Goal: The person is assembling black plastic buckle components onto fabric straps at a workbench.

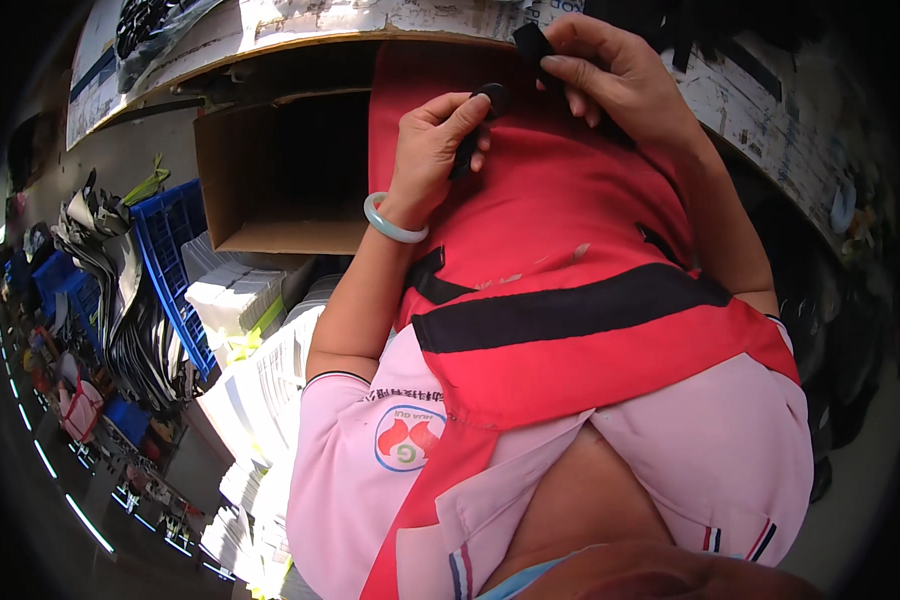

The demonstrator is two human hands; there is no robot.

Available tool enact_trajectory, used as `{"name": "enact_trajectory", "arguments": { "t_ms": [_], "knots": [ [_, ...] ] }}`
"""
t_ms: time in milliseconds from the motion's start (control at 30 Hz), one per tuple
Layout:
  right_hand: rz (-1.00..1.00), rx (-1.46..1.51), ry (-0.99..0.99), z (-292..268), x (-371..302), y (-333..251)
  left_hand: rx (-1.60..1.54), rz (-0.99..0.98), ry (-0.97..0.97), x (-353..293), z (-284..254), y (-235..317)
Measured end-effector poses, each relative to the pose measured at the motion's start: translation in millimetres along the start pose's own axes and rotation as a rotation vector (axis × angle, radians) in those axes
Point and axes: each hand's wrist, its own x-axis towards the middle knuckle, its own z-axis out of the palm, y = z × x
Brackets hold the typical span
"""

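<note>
My left hand (pixel 438 150), a pale green bangle (pixel 395 222) at its wrist, pinches a small black strip (pixel 492 96) between thumb and forefinger. More of the black piece shows below its fingers. Farther off and to the right, my right hand (pixel 615 78) grips the end of another black strip (pixel 532 44) with thumb and fingers. Both hands are raised over the red apron (pixel 560 200) on my lap, close to the table's edge. I cannot tell whether the two black pieces are joined.
A worn white table (pixel 300 25) curves across the far side, with black pieces (pixel 750 70) on its right part. Under it at left stands an open cardboard box (pixel 290 235). Beside that are a blue plastic crate (pixel 175 270), stacked white bundles (pixel 235 295) and dark sheet strips (pixel 120 290).
</note>
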Motion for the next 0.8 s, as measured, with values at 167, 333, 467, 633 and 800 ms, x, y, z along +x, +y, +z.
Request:
{"name": "enact_trajectory", "arguments": {
  "t_ms": [167, 333, 467, 633, 800],
  "knots": [
    [0.099, 0.049, -0.019, 29.4, -5.5, 28.2, 0.147, 0.149, 0.025, -4.0, 16.9, 6.4],
    [0.216, 0.461, -0.115, 21.5, -3.8, 30.1, 0.100, 0.360, -0.038, -15.6, 24.2, 22.1],
    [0.203, 0.492, -0.390, 24.2, 1.3, 46.1, 0.504, 0.698, -0.090, -4.5, 12.5, 20.8],
    [0.037, 0.411, 0.052, 32.4, -1.4, 41.2, 0.304, 0.417, 0.103, 2.7, 12.3, 16.2],
    [0.098, 0.414, -0.031, 43.1, -12.4, 21.1, 0.220, 0.313, 0.202, -1.2, 17.5, 13.9]
  ]
}}
